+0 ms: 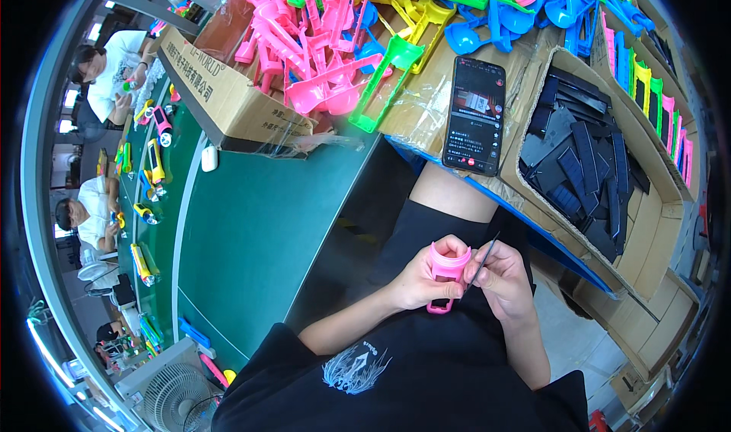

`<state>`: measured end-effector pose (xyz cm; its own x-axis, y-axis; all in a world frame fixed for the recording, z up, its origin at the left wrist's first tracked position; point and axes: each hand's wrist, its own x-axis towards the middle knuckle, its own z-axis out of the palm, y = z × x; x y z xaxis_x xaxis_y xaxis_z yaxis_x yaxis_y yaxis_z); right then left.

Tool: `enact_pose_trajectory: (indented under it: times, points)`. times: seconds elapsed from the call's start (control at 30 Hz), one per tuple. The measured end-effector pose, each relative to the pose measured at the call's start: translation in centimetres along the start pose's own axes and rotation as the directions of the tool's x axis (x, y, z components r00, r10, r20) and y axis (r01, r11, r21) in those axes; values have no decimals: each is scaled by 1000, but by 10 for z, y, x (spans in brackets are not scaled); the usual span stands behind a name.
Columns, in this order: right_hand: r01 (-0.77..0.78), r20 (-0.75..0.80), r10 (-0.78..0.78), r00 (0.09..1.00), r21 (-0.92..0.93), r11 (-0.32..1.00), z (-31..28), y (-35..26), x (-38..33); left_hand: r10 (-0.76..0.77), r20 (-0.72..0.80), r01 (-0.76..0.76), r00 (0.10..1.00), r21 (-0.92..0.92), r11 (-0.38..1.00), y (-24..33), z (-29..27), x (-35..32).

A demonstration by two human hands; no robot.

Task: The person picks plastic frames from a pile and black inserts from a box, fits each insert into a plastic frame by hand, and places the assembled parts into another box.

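Note:
Above my lap, my left hand [417, 281] is closed around a pink plastic flashlight housing [451, 264]. Its round threaded mouth points up, and a rectangular opening shows in the handle below. Between the thumb and fingers of my right hand [504, 281] is a thin dark panel [484, 257], seen nearly edge-on. The panel slants just beside the housing; whether the two touch I cannot tell. To the right, a cardboard box [656, 276] holds many similar black panels [582, 146].
Pink housings [301, 47] and green, yellow and blue ones are heaped on the cardboard-covered surface ahead. A phone [474, 116] lies near its front edge. On the left, a green table [251, 211] carries several assembled flashlights [155, 161]. A fan [179, 394] stands lower left; two people sit beyond.

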<state>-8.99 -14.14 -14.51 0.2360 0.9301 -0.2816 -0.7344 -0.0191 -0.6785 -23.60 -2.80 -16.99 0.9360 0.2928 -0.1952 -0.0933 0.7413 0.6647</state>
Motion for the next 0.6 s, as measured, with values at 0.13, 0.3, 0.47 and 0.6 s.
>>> enact_pose_trajectory:
  times: [0.13, 0.3, 0.47, 0.6]
  points:
    - [-13, -3, 14, 1000, 20, 1000, 1, 0, 1, 2, 4, -2, 1000, -13, 1000, 0, 0, 1]
    - [0, -5, 0, 1000, -34, 999, 1, 1, 0, 62, 13, -63, 998, 34, 997, -2, -4, -1]
    - [25, 21, -25, 999, 28, 999, 3, 1, -1, 228, -56, -227, 972, 30, 973, 15, 7, -7]
    - [10, -32, -11, 999, -26, 1000, -4, 2, -5, 595, -135, -577, 792, 152, 803, 73, 44, -19]
